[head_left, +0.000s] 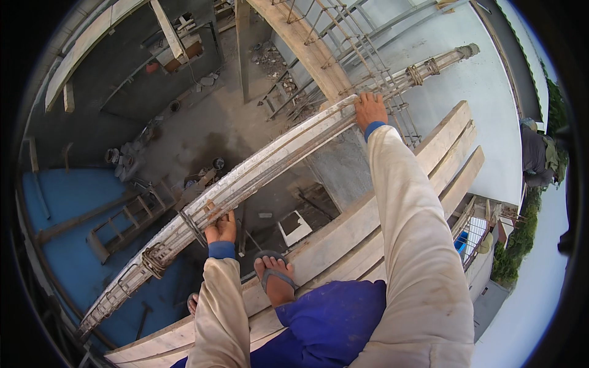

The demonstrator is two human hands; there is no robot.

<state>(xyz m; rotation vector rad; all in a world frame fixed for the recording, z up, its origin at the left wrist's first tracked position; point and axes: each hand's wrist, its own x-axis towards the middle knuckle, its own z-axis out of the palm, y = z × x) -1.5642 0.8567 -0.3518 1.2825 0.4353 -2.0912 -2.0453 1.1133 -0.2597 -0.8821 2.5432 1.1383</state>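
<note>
A long whitish beam (265, 164) crosses in front of me from lower left to upper right, high above a floor. Thin steel bars (293, 162) run along its near side, with bundled wire ties (152, 262) around it at the left. My left hand (222, 228) is on the near side of the beam, its fingers curled up round a bar; part of the grip is hidden. Farther right, my right hand (370, 109) reaches over the beam and closes on the bars at its edge. Both cuffs are blue.
Wooden planks (331, 245) lie beneath my sandaled feet (276, 276), with gaps between them. Far below is a floor (178, 144) with rubble, a bucket (218, 163) and a wooden frame (132, 218). A rebar cage (392, 101) stands beyond my right hand, beside a pale wall (485, 129).
</note>
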